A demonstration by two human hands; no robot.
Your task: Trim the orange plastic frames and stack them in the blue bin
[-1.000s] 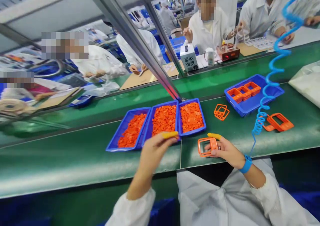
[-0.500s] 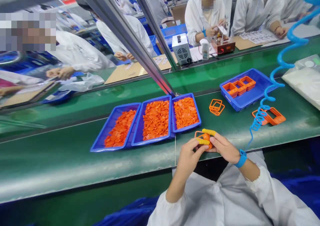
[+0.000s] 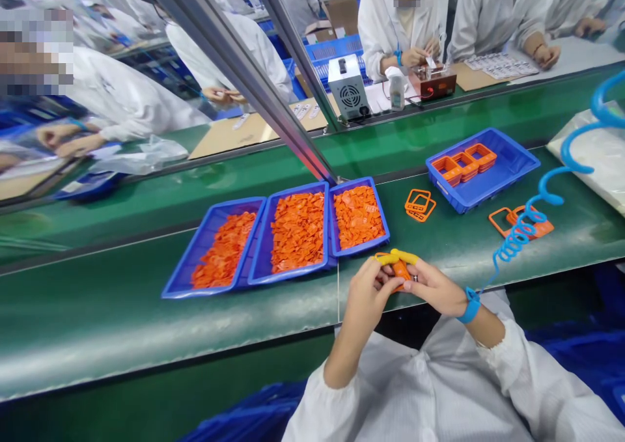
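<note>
My left hand (image 3: 368,289) and my right hand (image 3: 432,288) meet at the belt's near edge, both closed on one orange plastic part (image 3: 401,271). Yellow covers are on a fingertip of each hand, and the two tips touch above the part. The fingers hide most of its outline. A blue band circles my right wrist. Beyond my hands lie two overlapping orange frames (image 3: 420,206). To their left stand three blue trays of small orange pieces, the nearest one (image 3: 360,216) just beyond my left hand.
A blue tray (image 3: 512,162) with stacked orange frames stands at the right. Loose frames (image 3: 540,228) lie under a coiled blue cord (image 3: 549,194). A slanted metal post (image 3: 273,110) rises behind the trays. People in white coats work across the line.
My fingers have drawn closer together around the orange part, and the yellow fingertips now meet. The part is more covered and tilted. The whole view has shifted slightly.
</note>
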